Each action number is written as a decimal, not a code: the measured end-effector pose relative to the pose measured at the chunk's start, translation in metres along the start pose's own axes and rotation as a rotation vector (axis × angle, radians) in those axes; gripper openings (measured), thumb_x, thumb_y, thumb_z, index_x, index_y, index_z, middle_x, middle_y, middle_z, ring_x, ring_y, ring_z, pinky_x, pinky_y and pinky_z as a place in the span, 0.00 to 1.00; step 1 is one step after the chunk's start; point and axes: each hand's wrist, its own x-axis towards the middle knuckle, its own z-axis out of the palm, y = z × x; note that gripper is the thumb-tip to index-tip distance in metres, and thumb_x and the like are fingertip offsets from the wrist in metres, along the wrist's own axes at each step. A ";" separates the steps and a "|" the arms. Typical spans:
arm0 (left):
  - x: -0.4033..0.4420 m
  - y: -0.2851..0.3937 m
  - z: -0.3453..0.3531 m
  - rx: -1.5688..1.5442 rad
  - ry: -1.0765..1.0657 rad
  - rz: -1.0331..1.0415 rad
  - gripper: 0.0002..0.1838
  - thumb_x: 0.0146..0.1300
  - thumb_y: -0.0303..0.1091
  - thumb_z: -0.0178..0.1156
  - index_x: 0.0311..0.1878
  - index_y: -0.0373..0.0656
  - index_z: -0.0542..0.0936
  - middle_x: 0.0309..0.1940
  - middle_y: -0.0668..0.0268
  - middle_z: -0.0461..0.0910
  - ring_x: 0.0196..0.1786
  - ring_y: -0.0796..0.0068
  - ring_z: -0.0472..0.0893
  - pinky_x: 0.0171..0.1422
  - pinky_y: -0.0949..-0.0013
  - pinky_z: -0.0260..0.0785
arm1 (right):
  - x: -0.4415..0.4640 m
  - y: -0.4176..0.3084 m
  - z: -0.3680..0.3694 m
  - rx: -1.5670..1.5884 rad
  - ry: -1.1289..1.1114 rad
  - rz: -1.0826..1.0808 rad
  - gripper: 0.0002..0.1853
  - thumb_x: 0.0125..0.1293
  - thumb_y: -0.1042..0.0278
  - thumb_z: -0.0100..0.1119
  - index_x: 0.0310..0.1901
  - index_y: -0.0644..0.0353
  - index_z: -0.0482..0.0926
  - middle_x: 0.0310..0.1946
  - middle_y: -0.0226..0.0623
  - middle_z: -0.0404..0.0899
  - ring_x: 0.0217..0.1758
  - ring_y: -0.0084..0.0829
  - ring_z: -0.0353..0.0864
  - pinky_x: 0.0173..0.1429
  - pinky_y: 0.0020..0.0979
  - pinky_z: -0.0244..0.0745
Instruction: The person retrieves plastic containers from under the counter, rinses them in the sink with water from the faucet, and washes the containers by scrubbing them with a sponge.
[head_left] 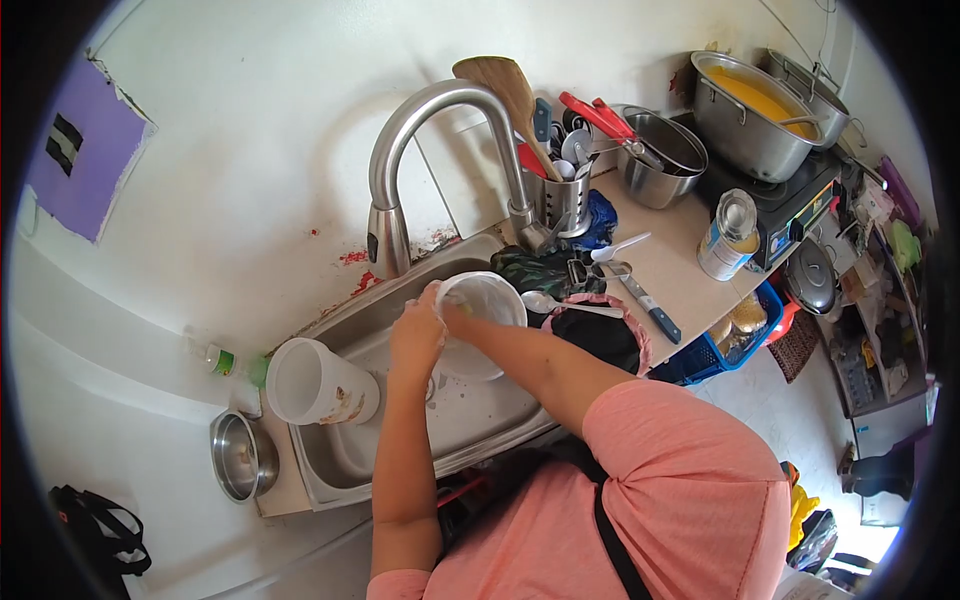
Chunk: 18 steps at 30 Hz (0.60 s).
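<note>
A white plastic tub (485, 350) is tilted over the sink (470, 430), its open mouth towards me. My left hand (420, 325) is closed on the tub's left rim, and its knuckles look wet. Reaching into the mouth of the tub is my right hand (458, 318); its fingers are mostly hidden, and a small yellowish patch shows beside them that I cannot make out. A second white plastic tub (320, 385) leans on its side at the sink's left end. The tall metal faucet (390, 235) arches above, with no water visible from its spout.
Right of the sink lie a spoon (570, 306), a knife (648, 305) and dark cloth (600, 340). Behind them stands a utensil holder (566, 205). A steel bowl (243, 460) sits at left. A pot of yellow liquid (750, 115) rests on the stove (770, 195).
</note>
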 end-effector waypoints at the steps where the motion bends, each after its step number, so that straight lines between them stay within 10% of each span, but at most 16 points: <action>1: -0.001 -0.002 0.000 0.005 -0.006 0.007 0.27 0.55 0.26 0.47 0.61 0.52 0.65 0.41 0.46 0.76 0.43 0.44 0.77 0.49 0.51 0.68 | 0.006 0.007 -0.007 0.020 0.007 0.038 0.15 0.58 0.67 0.49 0.45 0.60 0.78 0.46 0.48 0.78 0.50 0.45 0.77 0.56 0.42 0.68; 11: 0.017 -0.007 0.002 -0.110 -0.049 0.030 0.25 0.55 0.27 0.47 0.58 0.51 0.68 0.38 0.43 0.77 0.42 0.44 0.77 0.46 0.51 0.69 | 0.030 0.029 0.035 0.274 -0.171 0.245 0.11 0.55 0.70 0.54 0.39 0.62 0.80 0.39 0.49 0.80 0.44 0.44 0.80 0.50 0.41 0.72; 18: 0.023 -0.015 -0.012 -0.217 -0.115 -0.121 0.24 0.53 0.28 0.49 0.57 0.48 0.69 0.37 0.45 0.77 0.43 0.44 0.77 0.47 0.50 0.68 | 0.020 0.002 0.011 -0.182 0.076 -0.491 0.10 0.55 0.68 0.53 0.33 0.60 0.83 0.34 0.46 0.82 0.39 0.41 0.82 0.46 0.41 0.74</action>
